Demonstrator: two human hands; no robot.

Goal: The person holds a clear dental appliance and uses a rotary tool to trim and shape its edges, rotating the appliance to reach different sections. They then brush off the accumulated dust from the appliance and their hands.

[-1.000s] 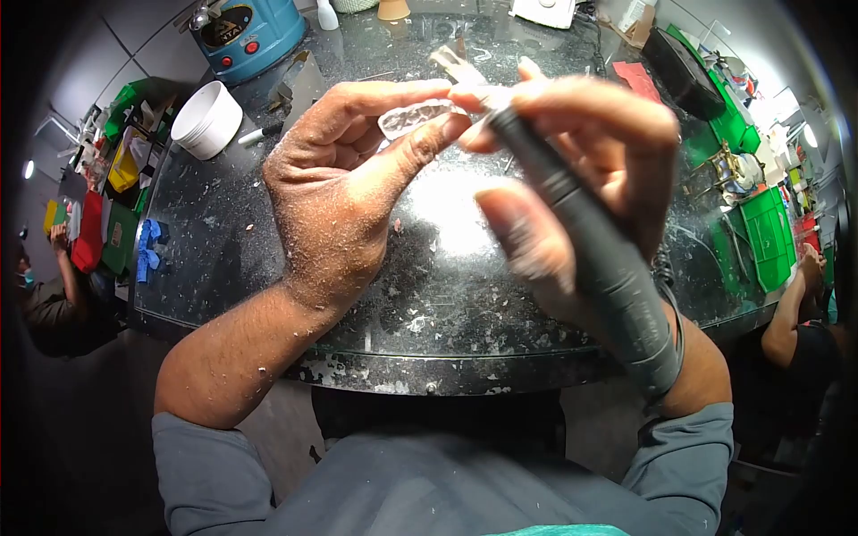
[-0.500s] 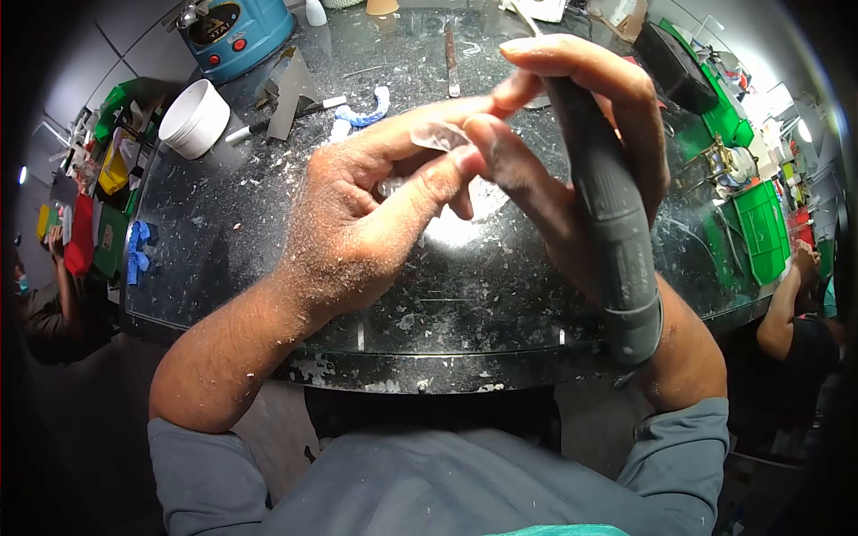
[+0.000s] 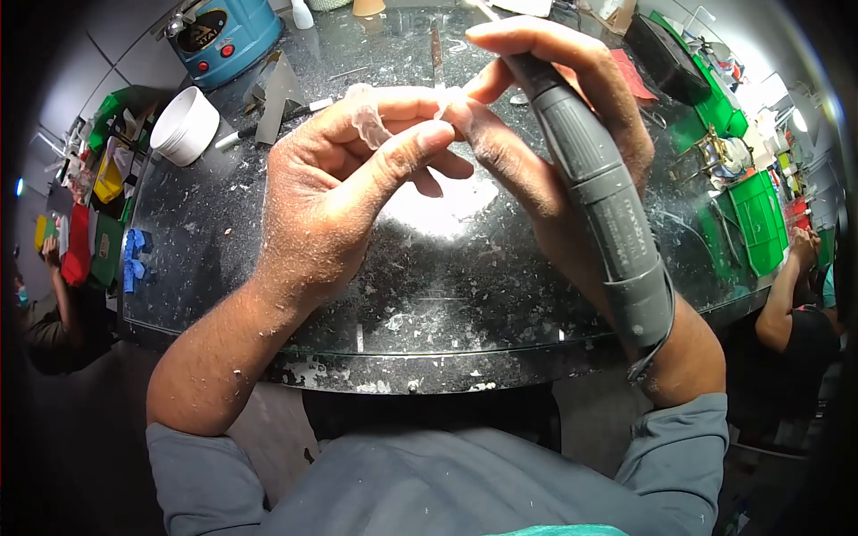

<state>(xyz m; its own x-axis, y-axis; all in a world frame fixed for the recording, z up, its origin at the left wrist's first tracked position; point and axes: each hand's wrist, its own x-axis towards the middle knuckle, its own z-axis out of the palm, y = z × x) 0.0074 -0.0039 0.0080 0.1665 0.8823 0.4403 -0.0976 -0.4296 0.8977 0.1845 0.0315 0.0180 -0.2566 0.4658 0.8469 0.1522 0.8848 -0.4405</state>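
A clear, curved plastic piece (image 3: 367, 118) is between the fingers of my left hand (image 3: 344, 174), which is dusted with white powder. Its other end reaches the thumb and forefinger of my right hand (image 3: 559, 134), which pinch it. A dark grey rotary handpiece (image 3: 601, 183) lies in my right hand, its cable end slanting down along the forearm and its front end pointing up and away. My two hands meet above the speckled black table (image 3: 429, 308), over a bright patch of light.
At the back left are a blue machine (image 3: 228, 45), a white tub (image 3: 185, 127), a marker (image 3: 234, 137) and grey scraps. A brown-handled tool (image 3: 437, 54) lies at the back. Green trays (image 3: 758, 223) line the right. Other people's arms show at both sides.
The clear piece has turned upright and moved left with my left hand. My right hand and the handpiece have shifted up and left. The blue curved piece behind my hands is now hidden.
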